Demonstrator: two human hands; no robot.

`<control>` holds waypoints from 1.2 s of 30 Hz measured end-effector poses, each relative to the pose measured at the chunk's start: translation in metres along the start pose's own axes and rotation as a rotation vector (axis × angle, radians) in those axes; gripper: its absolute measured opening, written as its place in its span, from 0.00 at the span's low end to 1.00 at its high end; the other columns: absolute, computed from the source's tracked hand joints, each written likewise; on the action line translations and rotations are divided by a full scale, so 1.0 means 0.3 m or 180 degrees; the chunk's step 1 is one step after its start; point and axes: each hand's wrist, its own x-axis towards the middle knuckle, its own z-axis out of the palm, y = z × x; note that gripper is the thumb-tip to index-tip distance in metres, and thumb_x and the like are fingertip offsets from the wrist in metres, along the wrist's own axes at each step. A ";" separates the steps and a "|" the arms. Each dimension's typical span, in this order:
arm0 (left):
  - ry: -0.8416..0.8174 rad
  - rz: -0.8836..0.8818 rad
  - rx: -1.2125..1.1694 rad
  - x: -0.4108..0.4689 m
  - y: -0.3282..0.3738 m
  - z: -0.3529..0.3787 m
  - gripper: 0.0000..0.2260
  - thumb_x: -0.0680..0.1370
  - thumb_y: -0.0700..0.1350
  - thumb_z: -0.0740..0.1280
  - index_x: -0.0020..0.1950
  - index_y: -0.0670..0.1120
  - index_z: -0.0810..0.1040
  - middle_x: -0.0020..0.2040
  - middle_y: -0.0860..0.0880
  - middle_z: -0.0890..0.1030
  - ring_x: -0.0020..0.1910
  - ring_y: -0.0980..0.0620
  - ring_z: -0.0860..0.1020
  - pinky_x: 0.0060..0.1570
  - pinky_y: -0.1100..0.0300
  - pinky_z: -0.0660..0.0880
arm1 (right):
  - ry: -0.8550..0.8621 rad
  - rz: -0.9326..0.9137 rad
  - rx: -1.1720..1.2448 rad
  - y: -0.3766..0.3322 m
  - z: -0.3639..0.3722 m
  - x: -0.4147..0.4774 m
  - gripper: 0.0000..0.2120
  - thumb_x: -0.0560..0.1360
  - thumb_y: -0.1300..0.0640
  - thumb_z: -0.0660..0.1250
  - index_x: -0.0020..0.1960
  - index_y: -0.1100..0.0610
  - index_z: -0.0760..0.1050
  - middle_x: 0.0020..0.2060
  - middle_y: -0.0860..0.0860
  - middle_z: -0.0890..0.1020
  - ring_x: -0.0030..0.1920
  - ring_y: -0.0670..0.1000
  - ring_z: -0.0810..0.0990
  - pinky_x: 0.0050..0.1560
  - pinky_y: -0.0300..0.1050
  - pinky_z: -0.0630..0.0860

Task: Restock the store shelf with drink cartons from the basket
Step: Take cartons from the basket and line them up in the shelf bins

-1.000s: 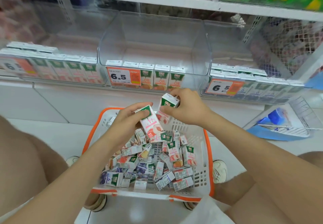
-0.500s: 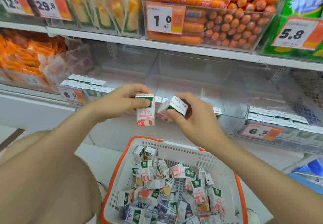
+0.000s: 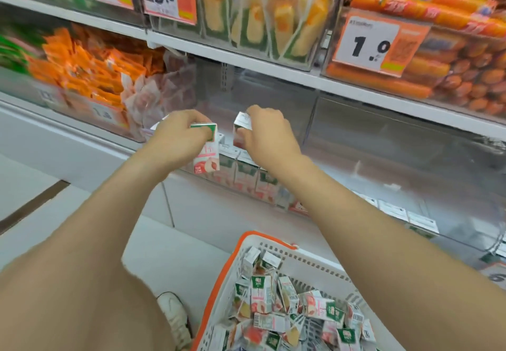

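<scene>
My left hand (image 3: 175, 138) grips a pink-and-white drink carton (image 3: 207, 156) by its green top, upright, at the front of a clear shelf bin (image 3: 273, 110). Close on the right, my right hand (image 3: 269, 134) holds a second small carton (image 3: 241, 129) just above the row of cartons (image 3: 246, 178) standing in that bin. The orange-rimmed white basket (image 3: 262, 244) sits at the bottom right, with several loose cartons (image 3: 287, 307) piled inside.
Orange snack packets (image 3: 90, 71) fill the bin to the left. Above hang a shelf of sausages (image 3: 438, 49) and price tags such as the 1.0 tag (image 3: 371, 45). More cartons (image 3: 405, 214) stand in the bin to the right. My knee (image 3: 68, 282) and shoe (image 3: 175, 315) flank the basket.
Both hands have risen from the basket to the shelf bin, each carrying a carton. The view has tilted upward and leftward, so the basket now lies low in the frame.
</scene>
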 end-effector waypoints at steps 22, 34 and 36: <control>-0.0232 0.0703 -0.0361 0.022 0.008 0.037 0.14 0.83 0.48 0.70 0.69 0.53 0.79 0.60 0.56 0.83 0.56 0.57 0.84 0.53 0.54 0.84 | -0.1288 -0.0154 0.2284 0.062 -0.142 -0.006 0.14 0.83 0.48 0.68 0.53 0.58 0.86 0.45 0.54 0.89 0.48 0.55 0.87 0.52 0.47 0.84; -0.0257 0.1318 0.2596 -0.020 -0.069 0.189 0.16 0.82 0.48 0.59 0.69 0.49 0.75 0.65 0.46 0.74 0.63 0.40 0.71 0.63 0.44 0.67 | -0.0633 0.0064 -0.0109 0.089 -0.031 -0.001 0.09 0.80 0.55 0.66 0.55 0.61 0.75 0.51 0.61 0.78 0.53 0.66 0.77 0.48 0.58 0.79; -0.0185 0.1369 0.2800 -0.023 -0.078 0.199 0.17 0.83 0.50 0.57 0.68 0.48 0.74 0.64 0.46 0.74 0.62 0.41 0.71 0.63 0.44 0.67 | -0.0885 0.0033 -0.0165 0.054 -0.007 0.008 0.06 0.79 0.58 0.65 0.51 0.61 0.75 0.50 0.60 0.79 0.49 0.64 0.78 0.46 0.56 0.80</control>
